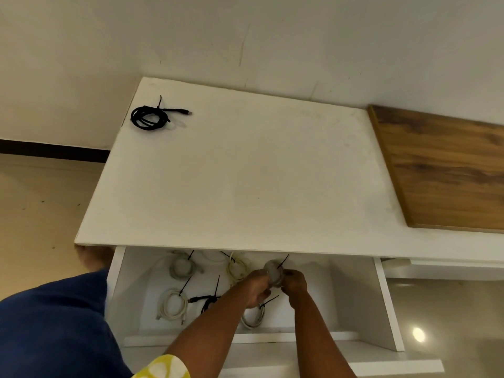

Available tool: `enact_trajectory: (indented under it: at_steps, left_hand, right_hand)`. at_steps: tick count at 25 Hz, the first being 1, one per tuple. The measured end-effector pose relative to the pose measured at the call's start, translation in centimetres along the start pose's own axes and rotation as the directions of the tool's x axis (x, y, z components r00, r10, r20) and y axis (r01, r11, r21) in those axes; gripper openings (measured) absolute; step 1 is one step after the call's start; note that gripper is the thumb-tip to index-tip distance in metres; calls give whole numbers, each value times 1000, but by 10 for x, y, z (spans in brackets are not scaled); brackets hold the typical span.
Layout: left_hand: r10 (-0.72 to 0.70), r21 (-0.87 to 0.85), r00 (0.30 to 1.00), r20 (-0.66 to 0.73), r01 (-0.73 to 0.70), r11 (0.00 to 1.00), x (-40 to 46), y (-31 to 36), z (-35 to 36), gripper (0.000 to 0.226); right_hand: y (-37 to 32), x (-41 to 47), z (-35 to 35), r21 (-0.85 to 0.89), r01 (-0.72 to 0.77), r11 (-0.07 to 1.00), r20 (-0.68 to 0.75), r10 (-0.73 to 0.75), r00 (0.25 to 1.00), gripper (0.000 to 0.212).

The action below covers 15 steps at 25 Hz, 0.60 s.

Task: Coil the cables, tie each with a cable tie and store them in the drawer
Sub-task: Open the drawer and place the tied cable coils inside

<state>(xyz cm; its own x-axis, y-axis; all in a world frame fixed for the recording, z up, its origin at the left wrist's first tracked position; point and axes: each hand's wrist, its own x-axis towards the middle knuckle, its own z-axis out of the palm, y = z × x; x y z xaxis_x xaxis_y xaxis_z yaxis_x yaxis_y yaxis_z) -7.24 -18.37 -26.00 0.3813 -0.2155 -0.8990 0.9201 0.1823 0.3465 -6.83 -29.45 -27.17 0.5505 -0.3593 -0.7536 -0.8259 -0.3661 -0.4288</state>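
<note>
hands: left hand (257,289) and right hand (294,282) both pinch 1 grey coiled cable (273,271), held over the open drawer (354,285), toward its back, not yet set down
grip state: fingers of both hands curled onto the coil rim, left side and right side; grasping, not released
tie on held coil: black cable tie (282,261) tail sticks up from the coil
risk 1: coil looks small and springy; letting go with 1 hand first could let it flip or roll onto the neighbours
risk 2: tie tail stands close under the white tabletop (245,173) edge; could snag there if the coil is lifted
risk 3: back row sits partly under the tabletop, view blocked; placement there is half blind
drawer contents: 5 tied coils seen; grey coil (181,266) back left, cream coil (237,268) back centre, white coil (173,304) front left, black cable (206,300) front centre partly behind the left forearm, white coil (253,316) front, below the hands
drawer space: right part bare
left on top: 1 black coiled cable (150,118), already tied, far left corner of the tabletop, well apart from the drawer
task stage: judged near the end; 1 coil going in, 1 to fetch
</note>
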Motion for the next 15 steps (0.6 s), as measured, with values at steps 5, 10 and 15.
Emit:
enact_trajectory:
  at_steps: [5, 10, 15]
  left_hand:
    - [14, 75, 999, 38, -17, 997, -1, 1, 5, 25]
    - [79, 478, 997, 7, -73, 876, -17, 15, 1, 22]
    - [146, 884, 968, 202, -245, 398, -63, 38, 5, 38]
  right_hand:
    - [-4, -5, -4, 43, 31, 999, -9, -31, 999, 35]
    - [-15, -18, -19, -4, 94, 996, -30, -94, 995, 39]
    - [-24, -67, -35, 25, 299, 954, -105, -295, 950, 22]
